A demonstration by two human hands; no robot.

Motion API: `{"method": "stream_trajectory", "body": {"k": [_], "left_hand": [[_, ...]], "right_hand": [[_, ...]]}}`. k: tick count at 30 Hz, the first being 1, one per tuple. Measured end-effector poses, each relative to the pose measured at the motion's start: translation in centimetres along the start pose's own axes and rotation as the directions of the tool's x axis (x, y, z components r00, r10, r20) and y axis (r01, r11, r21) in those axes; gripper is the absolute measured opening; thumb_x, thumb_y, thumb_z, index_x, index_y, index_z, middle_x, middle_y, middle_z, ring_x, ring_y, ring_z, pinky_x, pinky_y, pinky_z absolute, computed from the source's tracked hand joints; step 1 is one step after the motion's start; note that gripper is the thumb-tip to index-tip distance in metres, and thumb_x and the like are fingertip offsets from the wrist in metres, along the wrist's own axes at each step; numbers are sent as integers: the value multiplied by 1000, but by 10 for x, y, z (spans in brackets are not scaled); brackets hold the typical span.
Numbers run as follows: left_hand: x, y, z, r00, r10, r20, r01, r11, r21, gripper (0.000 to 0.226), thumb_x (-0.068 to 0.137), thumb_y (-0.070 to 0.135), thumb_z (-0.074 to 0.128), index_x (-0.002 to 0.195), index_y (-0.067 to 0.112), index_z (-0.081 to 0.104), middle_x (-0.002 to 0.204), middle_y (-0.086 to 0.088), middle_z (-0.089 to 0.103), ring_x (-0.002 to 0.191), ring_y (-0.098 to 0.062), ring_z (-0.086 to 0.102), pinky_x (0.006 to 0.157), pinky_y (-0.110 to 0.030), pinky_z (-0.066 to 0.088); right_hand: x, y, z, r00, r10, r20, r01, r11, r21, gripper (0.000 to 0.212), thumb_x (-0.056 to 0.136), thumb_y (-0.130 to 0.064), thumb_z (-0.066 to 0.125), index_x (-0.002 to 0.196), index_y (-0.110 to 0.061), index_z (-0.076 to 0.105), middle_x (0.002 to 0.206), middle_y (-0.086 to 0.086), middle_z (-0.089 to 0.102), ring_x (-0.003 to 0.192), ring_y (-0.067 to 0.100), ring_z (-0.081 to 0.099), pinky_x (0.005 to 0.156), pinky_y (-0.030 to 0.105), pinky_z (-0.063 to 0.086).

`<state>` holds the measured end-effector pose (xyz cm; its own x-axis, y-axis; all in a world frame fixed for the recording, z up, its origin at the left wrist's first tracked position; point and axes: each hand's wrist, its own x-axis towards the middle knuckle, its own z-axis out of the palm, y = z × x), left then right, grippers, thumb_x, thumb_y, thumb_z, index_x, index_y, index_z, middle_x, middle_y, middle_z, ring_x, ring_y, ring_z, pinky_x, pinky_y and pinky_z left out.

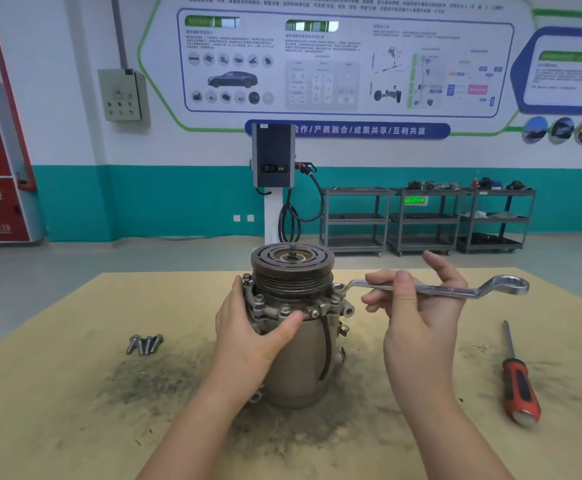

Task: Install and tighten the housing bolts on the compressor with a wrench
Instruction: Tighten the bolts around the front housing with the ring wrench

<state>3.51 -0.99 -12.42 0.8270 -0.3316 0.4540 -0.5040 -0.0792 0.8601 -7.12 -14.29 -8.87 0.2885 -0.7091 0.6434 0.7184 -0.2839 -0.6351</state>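
Observation:
The compressor (303, 362) stands upright in the middle of the table, its grooved pulley (293, 268) on top. Several housing bolts (285, 308) sit in the flange below the pulley. My left hand (251, 327) grips the compressor's left side, thumb across the flange front. My right hand (417, 306) holds a silver double-ended ring wrench (438, 289) by its shaft. The wrench lies level, and its left ring rests on a bolt at the flange's right side (340, 287). Several loose bolts (144, 344) lie together on the table to the left.
A red-and-black handled screwdriver (520, 379) lies at the right of the table (57, 393). Dark grime marks the tan tabletop around the compressor. Beyond the table stand a charging post (274, 161) and black shelf carts (424, 220).

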Motion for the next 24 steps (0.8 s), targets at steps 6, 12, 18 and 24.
{"method": "stream_trajectory", "body": {"k": [6, 12, 18, 24], "left_hand": [[1, -3, 0, 999, 38, -37, -37, 999, 15, 61, 59, 68, 65, 114, 59, 42, 119, 32, 46, 128, -13, 42, 108, -46, 40], [1, -1, 1, 998, 48, -35, -46, 998, 36, 83, 57, 70, 63, 132, 43, 42, 127, 20, 49, 133, -14, 39, 111, -43, 37], [4, -2, 0, 999, 33, -32, -29, 994, 105, 103, 57, 74, 62, 145, 28, 37, 137, 9, 49, 134, -15, 37, 112, -47, 37], [4, -3, 4, 997, 24, -75, -19, 997, 77, 104, 55, 70, 68, 145, 26, 39, 132, 7, 52, 130, -20, 43, 108, -49, 40]], "right_hand": [[14, 6, -8, 969, 244, 27, -243, 941, 234, 19, 103, -1, 36, 105, -19, 41, 68, 10, 69, 49, 15, 57, 50, 22, 48], [20, 7, -14, 919, 392, 49, -385, 861, 333, 14, 102, -1, 36, 96, -11, 42, 65, 10, 65, 48, 16, 55, 48, 22, 46], [-17, 11, 4, 990, -135, -42, 137, 990, 42, 20, 97, -15, 47, 92, -34, 51, 78, 10, 66, 61, 21, 61, 61, 23, 50], [-36, 20, 11, 897, -358, 259, 410, 893, -186, 10, 94, -23, 57, 99, -26, 65, 97, -15, 65, 88, 10, 66, 79, 24, 52]]}}
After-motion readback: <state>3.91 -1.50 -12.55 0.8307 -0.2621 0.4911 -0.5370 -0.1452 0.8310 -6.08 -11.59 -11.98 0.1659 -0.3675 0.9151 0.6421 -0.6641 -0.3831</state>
